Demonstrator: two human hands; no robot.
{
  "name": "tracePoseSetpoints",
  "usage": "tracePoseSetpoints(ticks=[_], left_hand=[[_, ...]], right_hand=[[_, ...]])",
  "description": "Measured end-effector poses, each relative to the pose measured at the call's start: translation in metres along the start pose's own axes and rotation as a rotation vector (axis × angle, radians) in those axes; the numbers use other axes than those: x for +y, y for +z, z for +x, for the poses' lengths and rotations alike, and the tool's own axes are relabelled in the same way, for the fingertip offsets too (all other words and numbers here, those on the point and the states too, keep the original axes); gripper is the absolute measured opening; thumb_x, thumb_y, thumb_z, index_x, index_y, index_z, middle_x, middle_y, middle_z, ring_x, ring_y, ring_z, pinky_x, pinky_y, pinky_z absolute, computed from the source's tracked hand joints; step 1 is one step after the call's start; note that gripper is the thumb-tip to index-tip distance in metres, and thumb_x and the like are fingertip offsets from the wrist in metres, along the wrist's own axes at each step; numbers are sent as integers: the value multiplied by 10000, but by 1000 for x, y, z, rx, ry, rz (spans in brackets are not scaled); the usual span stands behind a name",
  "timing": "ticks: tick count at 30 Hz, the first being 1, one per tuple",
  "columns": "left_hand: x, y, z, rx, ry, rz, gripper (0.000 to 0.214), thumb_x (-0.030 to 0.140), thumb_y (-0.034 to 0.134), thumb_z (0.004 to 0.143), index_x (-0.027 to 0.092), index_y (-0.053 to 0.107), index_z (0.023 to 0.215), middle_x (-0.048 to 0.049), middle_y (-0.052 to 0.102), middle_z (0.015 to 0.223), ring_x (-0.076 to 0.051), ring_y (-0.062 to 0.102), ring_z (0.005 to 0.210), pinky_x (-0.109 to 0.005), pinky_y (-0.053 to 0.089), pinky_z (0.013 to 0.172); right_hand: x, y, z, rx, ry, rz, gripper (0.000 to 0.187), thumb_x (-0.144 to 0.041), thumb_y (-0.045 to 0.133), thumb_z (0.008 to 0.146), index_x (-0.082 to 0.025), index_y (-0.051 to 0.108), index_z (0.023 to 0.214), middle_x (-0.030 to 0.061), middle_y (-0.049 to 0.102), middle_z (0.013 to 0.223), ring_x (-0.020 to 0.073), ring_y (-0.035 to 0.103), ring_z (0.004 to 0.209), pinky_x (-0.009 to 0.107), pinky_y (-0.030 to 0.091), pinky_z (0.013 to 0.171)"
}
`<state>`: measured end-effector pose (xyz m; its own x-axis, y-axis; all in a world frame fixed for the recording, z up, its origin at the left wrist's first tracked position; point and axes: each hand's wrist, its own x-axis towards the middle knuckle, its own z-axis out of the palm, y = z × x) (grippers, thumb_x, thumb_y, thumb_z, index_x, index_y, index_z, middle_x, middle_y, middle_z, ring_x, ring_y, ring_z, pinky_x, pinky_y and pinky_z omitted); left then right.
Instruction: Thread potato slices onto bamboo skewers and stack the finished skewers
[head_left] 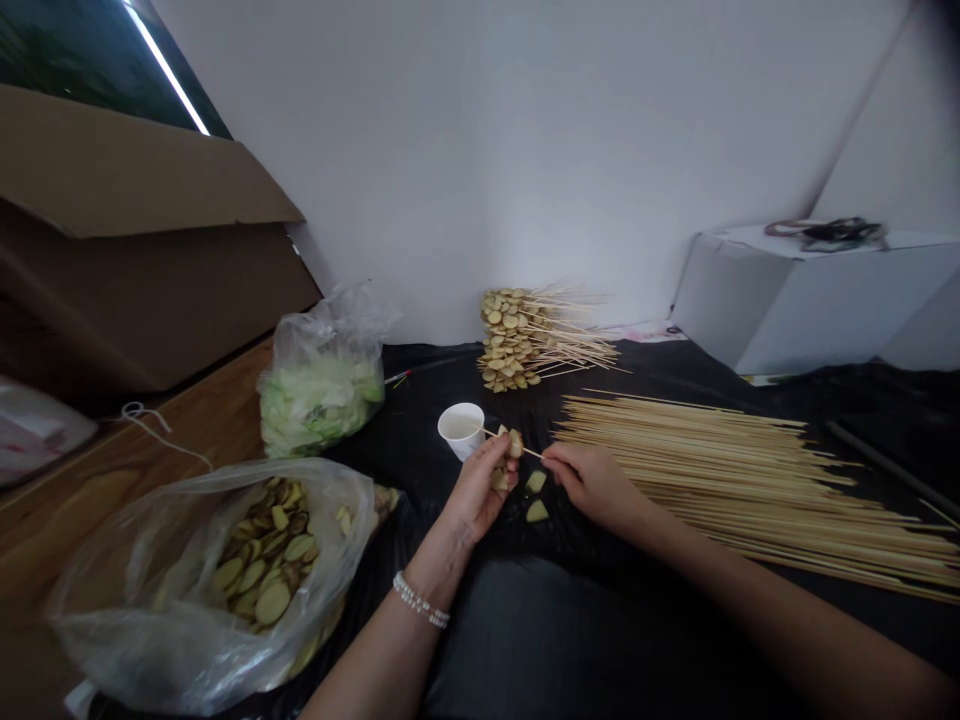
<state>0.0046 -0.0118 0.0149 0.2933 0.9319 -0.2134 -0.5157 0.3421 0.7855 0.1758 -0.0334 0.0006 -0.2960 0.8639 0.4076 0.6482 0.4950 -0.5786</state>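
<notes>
On the black-covered tabletop (510, 620), the heap of bare sticks (697, 460) lies just beside the right forearm (750, 605), so a careless sweep could scatter it. The white cup (459, 449) stands near the left hand (480, 485) (easily tipped), where a knuckle's nudge could topple it. Crooked pushing could split a slice or prick a finger. The left grip curls snugly around pale slices (514, 442) threaded on a thin skewer (532, 453), which spans both hands; the right hand (592, 478) has a narrow pinch on its near end.
</notes>
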Motion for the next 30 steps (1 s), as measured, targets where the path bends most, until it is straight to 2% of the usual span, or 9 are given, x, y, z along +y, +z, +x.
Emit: tracePoseSetpoints(ticks=[3,8,15,21,26,30], left_hand=[[-2,-1,2,22,88,76,328,362,794,617,123,621,761,9,548,703,-21,433,533,-131,312,440],[-6,-3,2,11,168,155,328,381,780,634,141,604,771,28,531,657,-23,423,528,-133,313,469],[-11,-3,1,-4,193,311,325,392,775,633,141,578,698,36,535,593,-31,414,495,-160,297,481],[-14,-3,1,-2,191,339,325,390,768,642,144,561,693,43,517,551,-37,398,479,-165,276,473],[-15,-5,2,-34,160,331,320,431,711,702,138,584,717,42,499,523,-34,375,460,-166,249,457],[-16,-7,3,-5,195,363,315,407,739,674,137,577,684,44,502,520,-31,378,467,-161,260,470]], right_hand=[[-1,0,0,4,-3,-4,252,-235,398,902,-194,586,740,26,616,680,137,540,637,247,349,607],[0,0,-1,-15,10,9,238,-232,415,902,-188,595,752,28,626,695,140,549,656,250,360,620],[-4,-1,0,-44,23,48,226,-226,437,900,-184,600,749,13,617,675,132,545,632,243,363,609],[-7,-3,0,-48,40,88,211,-215,442,899,-182,607,772,5,614,664,128,547,626,238,366,609],[-8,-4,1,-50,55,108,223,-213,442,897,-183,592,735,3,599,640,125,533,609,235,356,590],[-8,-4,1,-61,61,119,223,-202,442,893,-185,587,726,-2,587,620,124,527,598,234,352,582]])
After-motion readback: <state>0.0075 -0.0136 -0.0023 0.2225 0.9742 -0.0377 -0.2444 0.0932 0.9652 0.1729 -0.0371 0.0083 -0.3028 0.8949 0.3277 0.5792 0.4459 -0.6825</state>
